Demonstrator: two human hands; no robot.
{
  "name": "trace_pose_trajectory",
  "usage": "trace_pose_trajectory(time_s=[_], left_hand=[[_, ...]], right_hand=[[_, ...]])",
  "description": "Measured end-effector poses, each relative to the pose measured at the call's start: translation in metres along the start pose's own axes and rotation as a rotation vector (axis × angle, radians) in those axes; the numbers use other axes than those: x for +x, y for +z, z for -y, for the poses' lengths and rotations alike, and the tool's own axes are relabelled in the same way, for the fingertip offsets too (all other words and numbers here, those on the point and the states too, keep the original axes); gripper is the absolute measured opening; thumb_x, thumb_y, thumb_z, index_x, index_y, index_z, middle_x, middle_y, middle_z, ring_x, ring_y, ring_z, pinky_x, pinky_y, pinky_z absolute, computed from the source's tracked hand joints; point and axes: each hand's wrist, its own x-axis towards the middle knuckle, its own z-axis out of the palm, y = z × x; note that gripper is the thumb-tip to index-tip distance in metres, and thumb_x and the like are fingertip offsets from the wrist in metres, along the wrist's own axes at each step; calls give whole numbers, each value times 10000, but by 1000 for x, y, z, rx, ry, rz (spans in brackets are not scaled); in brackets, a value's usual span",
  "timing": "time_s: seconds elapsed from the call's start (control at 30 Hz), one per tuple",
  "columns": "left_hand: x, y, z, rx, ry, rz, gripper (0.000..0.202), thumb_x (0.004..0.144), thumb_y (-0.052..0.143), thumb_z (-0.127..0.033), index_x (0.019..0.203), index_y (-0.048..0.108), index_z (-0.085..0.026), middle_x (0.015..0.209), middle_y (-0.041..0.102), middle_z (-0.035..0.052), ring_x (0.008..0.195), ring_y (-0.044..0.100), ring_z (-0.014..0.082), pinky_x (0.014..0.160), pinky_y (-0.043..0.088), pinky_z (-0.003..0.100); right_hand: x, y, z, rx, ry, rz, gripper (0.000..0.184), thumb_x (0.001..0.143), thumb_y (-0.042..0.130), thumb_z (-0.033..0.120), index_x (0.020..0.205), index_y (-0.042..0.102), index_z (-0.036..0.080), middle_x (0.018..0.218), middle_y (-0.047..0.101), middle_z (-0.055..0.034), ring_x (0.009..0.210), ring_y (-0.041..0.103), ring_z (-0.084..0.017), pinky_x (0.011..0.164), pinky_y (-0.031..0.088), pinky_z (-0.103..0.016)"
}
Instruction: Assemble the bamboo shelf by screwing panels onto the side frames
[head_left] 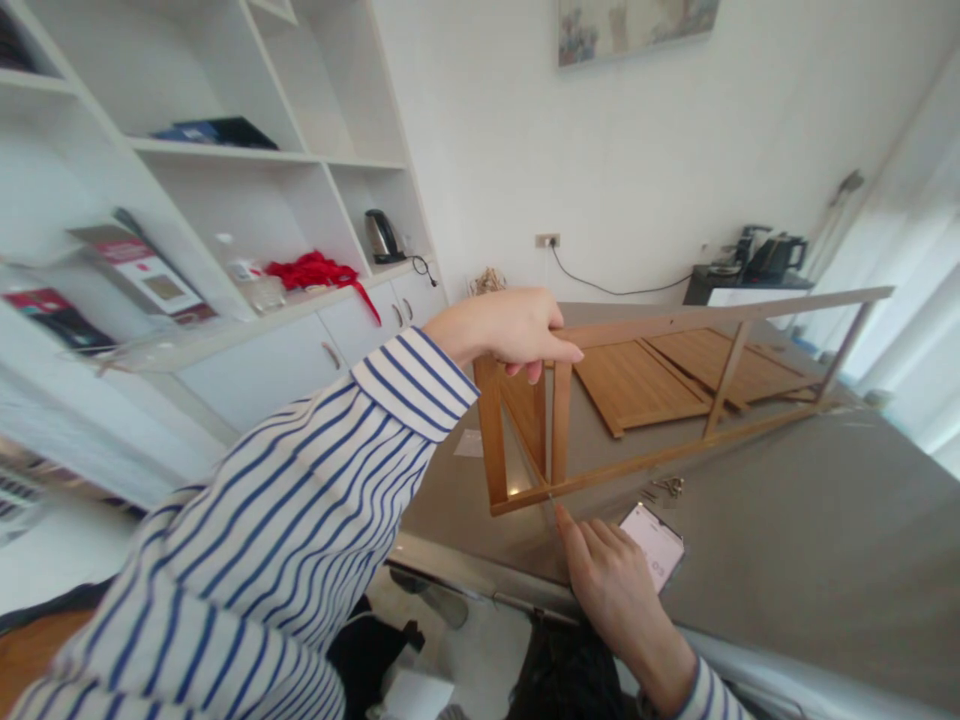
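Note:
A long wooden frame (637, 480) with several crosspieces stands on its long edge on the grey table. My left hand (517, 325) is closed over its upper rail at the near left end, thumb along the wood. Low in front of the bottom rail is my right hand (611, 575), its index finger and thumb together close to a tiny shiny metal piece at the rail. What the fingers hold is too small to name. Beside that hand lies a phone (654, 545) with a lit screen, and just beyond it a small pile of metal hardware (670, 487).
Slatted wooden panels (637, 385) lie flat behind the frame on the table (810, 520). White shelves (225, 150) with a kettle (382, 237) and red cloth (315, 270) stand at left. A black cable (622, 290) runs from the wall socket.

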Motion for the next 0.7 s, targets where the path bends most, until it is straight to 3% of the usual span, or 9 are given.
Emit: trace_pose_trajectory(time_s=[0.3,0.47,0.7], left_hand=[[0,3,-4,13,-11,-24,341,754,593,-525,751,648,-188,655,697,17,457,538,110,497,367,245],[-1,5,-1,19,21,-12,333,771,573,-511,698,607,-187,627,683,10,435,533,105,483,364,240],[-2,8,2,5,6,5,337,781,561,-520,688,575,-197,627,689,-4,437,532,95,460,345,226]], right_hand=[[-6,16,-7,171,21,-116,228,978,417,126,1157,554,89,711,626,-22,626,581,-154,582,409,-282],[-4,20,-2,80,78,-100,238,987,437,185,1159,551,68,734,654,-57,647,611,-174,580,439,-290],[2,22,9,104,153,-66,165,916,448,56,1010,573,111,664,641,-27,578,609,-160,542,441,-263]])
